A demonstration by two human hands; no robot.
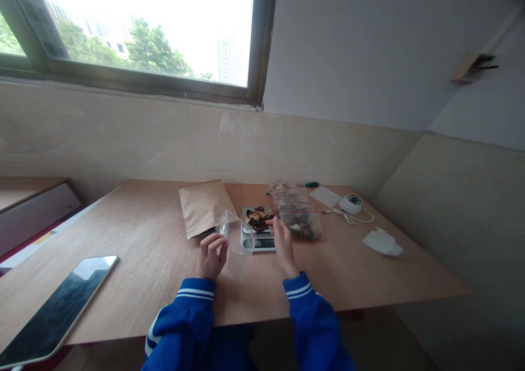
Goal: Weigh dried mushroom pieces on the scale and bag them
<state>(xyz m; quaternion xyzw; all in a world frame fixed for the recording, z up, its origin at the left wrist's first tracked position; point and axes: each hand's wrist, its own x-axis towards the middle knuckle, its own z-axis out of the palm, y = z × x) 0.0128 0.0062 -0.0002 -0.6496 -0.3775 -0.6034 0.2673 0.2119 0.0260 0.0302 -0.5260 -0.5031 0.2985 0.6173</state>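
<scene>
My left hand point(213, 253) pinches the edge of an empty clear plastic bag point(237, 234) and holds it up just left of a small scale point(259, 234). A heap of dark dried pieces point(258, 218) lies on the scale's plate. With its fingers apart, my right hand point(283, 246) reaches over the scale's right front corner, next to the dried pieces; it appears to hold nothing. Several filled clear bags point(298, 218) lie just right of that hand.
A brown paper pouch point(203, 206) lies behind the left hand. A tablet point(57, 305) rests at the table's left front. A small white round device with a cable point(351, 203), a white card point(325, 196), a green pen point(311, 184) and crumpled white tissue point(382, 242) are at the right. The wooden table point(143, 240) abuts the wall.
</scene>
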